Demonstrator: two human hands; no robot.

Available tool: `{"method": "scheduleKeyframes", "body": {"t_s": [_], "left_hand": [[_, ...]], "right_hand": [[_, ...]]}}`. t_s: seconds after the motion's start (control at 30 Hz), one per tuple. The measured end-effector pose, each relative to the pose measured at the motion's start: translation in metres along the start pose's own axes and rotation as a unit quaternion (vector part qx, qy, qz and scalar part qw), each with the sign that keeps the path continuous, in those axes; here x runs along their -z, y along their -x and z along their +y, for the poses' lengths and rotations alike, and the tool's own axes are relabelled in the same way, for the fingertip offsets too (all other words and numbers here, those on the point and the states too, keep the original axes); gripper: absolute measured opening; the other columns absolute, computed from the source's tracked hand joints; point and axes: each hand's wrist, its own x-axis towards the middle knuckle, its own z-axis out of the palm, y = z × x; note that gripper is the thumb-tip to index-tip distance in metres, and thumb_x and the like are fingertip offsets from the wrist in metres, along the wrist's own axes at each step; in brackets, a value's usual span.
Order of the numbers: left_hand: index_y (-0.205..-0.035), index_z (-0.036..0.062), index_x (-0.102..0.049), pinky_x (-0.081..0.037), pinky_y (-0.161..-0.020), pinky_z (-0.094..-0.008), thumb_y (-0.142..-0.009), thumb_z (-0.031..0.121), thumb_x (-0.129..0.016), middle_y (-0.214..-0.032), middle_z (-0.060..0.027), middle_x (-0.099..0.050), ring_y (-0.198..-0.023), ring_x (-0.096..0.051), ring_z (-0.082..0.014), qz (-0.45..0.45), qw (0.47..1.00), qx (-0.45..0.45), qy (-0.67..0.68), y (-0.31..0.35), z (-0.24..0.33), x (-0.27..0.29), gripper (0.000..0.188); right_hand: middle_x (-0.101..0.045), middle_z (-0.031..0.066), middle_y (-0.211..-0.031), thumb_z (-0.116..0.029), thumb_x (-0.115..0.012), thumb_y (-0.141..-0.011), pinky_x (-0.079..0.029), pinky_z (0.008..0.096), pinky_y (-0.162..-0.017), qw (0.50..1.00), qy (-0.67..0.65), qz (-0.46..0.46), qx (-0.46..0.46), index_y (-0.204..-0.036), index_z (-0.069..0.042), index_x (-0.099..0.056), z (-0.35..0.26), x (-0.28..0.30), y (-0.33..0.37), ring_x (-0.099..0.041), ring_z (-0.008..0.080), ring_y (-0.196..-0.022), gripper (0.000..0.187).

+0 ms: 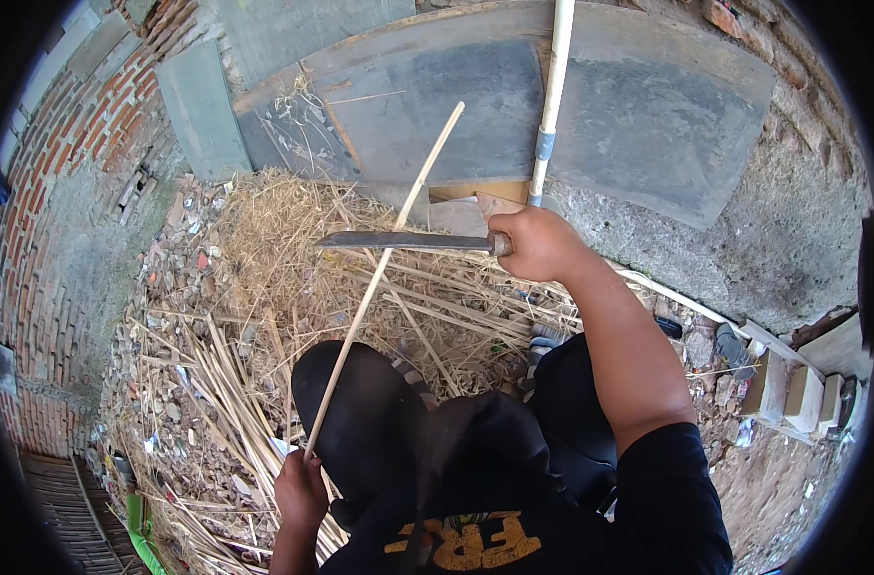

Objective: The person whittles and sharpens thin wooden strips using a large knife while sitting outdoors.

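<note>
A long machete (408,241) with a dark, worn blade lies level across the middle of the view. My right hand (537,243) is closed round its handle, the blade pointing left. Down at the lower left, my left hand (301,489) grips the near end of a thin pale bamboo stick (358,321). The stick slants away up and to the right, past my left knee. Blade and stick cross near the stick's middle; whether they touch I cannot tell.
A pile of split bamboo strips (231,407) lies at the left. Dry shavings (274,230) cover the ground ahead. Grey boards (437,105) lean on the far wall beside a white pipe (554,86). Wooden blocks (803,398) sit at the right, a brick wall (49,249) at the left.
</note>
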Motion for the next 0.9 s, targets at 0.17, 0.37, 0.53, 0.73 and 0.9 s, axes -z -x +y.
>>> {"method": "scheduleKeyframes", "body": {"t_s": [0.17, 0.37, 0.53, 0.73, 0.9], "left_hand": [[-0.095, 0.0011, -0.059, -0.046, -0.057, -0.0478, -0.104, 0.025, -0.05, -0.068, -0.0192, -0.059, -0.062, -0.061, -0.042, -0.016, 0.997, 0.017, 0.076, 0.006, 0.005, 0.002, 0.027], [-0.08, -0.0004, -0.055, -0.043, -0.057, -0.0472, -0.107, 0.032, -0.041, -0.063, -0.0213, -0.055, -0.061, -0.059, -0.0416, -0.087, 0.99, 0.065, 0.093, 0.007, -0.003, -0.005, 0.044], [-0.079, -0.0011, -0.053, -0.041, -0.055, -0.0461, -0.108, 0.033, -0.038, -0.062, -0.0216, -0.053, -0.059, -0.057, -0.0415, -0.125, 0.986, 0.036, 0.099, -0.003, -0.01, -0.006, 0.047], [-0.079, 0.0005, -0.051, -0.041, -0.056, -0.0526, -0.107, 0.033, -0.038, -0.063, -0.0255, -0.054, -0.064, -0.057, -0.0509, -0.089, 0.996, 0.019, 0.001, 0.003, -0.011, -0.006, 0.045], [-0.079, 0.0008, -0.051, -0.041, -0.056, -0.0533, -0.107, 0.033, -0.038, -0.062, -0.0257, -0.054, -0.064, -0.057, -0.0517, -0.077, 0.997, 0.016, 0.018, -0.002, -0.014, -0.015, 0.044]], "right_hand": [[-0.071, 0.0188, -0.091, -0.018, -0.07, -0.074, -0.055, 0.0493, -0.082, 1.0, -0.014, -0.012, 0.02, -0.101, -0.009, -0.069, -0.002, -0.007, 0.001, -0.069, 0.0388, -0.092, 0.029], [-0.071, 0.0201, -0.093, -0.019, -0.069, -0.075, -0.055, 0.0491, -0.084, 0.996, -0.039, -0.075, 0.008, -0.102, -0.007, -0.07, -0.011, -0.012, -0.001, -0.068, 0.0384, -0.096, 0.029], [-0.071, 0.0197, -0.095, -0.019, -0.067, -0.076, -0.055, 0.0491, -0.084, 0.996, -0.08, -0.042, -0.018, -0.102, -0.008, -0.071, 0.015, -0.02, -0.006, -0.068, 0.0376, -0.096, 0.028], [-0.071, 0.0202, -0.096, -0.017, -0.065, -0.074, -0.054, 0.0464, -0.085, 0.994, 0.022, -0.105, -0.026, -0.099, -0.006, -0.07, -0.03, -0.016, -0.002, -0.068, 0.038, -0.096, 0.027], [-0.071, 0.019, -0.09, -0.019, -0.066, -0.075, -0.055, 0.0463, -0.081, 0.996, -0.054, -0.046, -0.052, -0.099, -0.005, -0.069, 0.011, -0.034, -0.014, -0.068, 0.0388, -0.088, 0.029]]}}
